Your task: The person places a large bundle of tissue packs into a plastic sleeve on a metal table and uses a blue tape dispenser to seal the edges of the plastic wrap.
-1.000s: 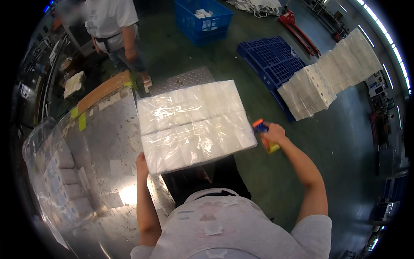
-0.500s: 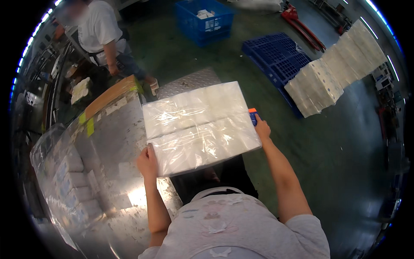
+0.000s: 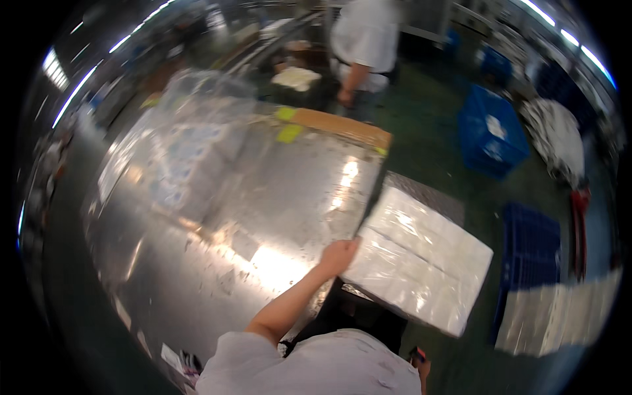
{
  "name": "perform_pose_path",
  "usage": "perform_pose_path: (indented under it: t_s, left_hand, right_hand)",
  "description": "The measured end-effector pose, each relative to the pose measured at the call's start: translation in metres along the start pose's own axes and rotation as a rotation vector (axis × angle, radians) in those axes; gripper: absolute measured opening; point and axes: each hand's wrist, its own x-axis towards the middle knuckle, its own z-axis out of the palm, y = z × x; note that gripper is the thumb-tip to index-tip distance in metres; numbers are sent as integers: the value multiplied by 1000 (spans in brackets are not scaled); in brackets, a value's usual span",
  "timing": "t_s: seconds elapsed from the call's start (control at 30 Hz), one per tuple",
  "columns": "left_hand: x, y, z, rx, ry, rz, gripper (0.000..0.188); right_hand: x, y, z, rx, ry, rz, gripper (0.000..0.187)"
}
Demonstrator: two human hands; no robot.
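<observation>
A clear-wrapped pack of white paper rolls or tissue [image 3: 418, 260] lies tilted in front of me, to the right of the metal table. My left hand [image 3: 341, 255] grips its left edge, fingers partly hidden by the pack. My right hand [image 3: 423, 368] is low by my right side, apart from the pack. It is closed on a small hand tool with blue and orange parts [image 3: 417, 356], mostly hidden and blurred. The far edge of the pack overlaps a grey tread-patterned metal plate [image 3: 434, 197]; whether it rests there I cannot tell.
On the shiny metal table [image 3: 289, 191] sits a clear plastic bag [image 3: 191, 151] of white packs. Tan board [image 3: 342, 128] lines its far edge. A person [image 3: 365, 39] stands beyond. To the right are a blue crate [image 3: 494, 131], a blue pallet [image 3: 530, 243] and stacked white packs [image 3: 559, 319].
My view has turned left, bringing more of the table into sight. My right hand has left the pack's right side and dropped to my side with the tool. My left hand keeps its grip.
</observation>
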Motion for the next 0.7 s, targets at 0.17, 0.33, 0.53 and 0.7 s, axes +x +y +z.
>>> perform_pose_path:
  t_s: [0.17,0.33,0.53,0.7]
  left_hand:
    - [-11,12,-7,-64,173,149,41]
    - [-31,23,7,-172,525,487,28]
    - [-85,73,33,-237,37,858,25]
    - [-113,104,21,-592,-449,643,40]
  right_hand:
    - [6,-25,-60,557,172,-130,46]
    - [13,-118,-135,328,707,-357,51]
    - [-49,-278,-136,217,872,-975,56]
    - [-74,-337,-66,164,431,-1195,64]
